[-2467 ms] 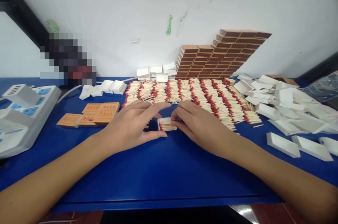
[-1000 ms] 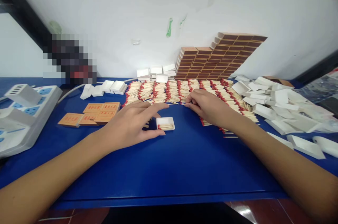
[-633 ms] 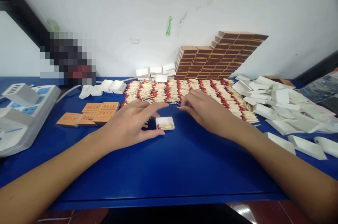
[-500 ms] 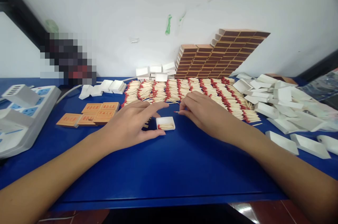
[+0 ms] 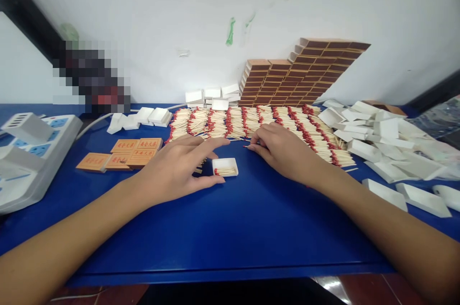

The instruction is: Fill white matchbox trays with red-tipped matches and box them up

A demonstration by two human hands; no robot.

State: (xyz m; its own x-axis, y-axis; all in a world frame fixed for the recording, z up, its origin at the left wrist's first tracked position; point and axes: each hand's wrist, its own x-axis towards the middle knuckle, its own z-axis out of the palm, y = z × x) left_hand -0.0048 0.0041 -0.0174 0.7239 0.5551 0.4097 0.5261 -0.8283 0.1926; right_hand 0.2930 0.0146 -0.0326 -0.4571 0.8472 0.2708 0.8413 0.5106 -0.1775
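Observation:
A small white matchbox tray (image 5: 233, 163) lies on the blue table with several red-headed matches (image 5: 224, 171) along its near side. My left hand (image 5: 179, 161) is beside it, thumb and index finger spread apart around its left end; I cannot tell whether they touch it. More matches show partly beneath that hand. To the right of the tray, my right hand (image 5: 280, 149) is closed in a pinch, and the red head of a match (image 5: 246, 146) sticks out from the fingertips. It is just in front of the rows of loose matches (image 5: 215, 125).
Orange matchboxes (image 5: 134, 152) lie at left, near a power strip (image 5: 57, 137). Against the wall rises a stack of matchboxes (image 5: 302, 75). White empty trays (image 5: 381, 128) are heaped at right; more white trays (image 5: 212, 94) stand at the back.
My right hand has shifted slightly right and away from the tray, a match head still showing at its fingertips. My left hand and the tray have stayed in place.

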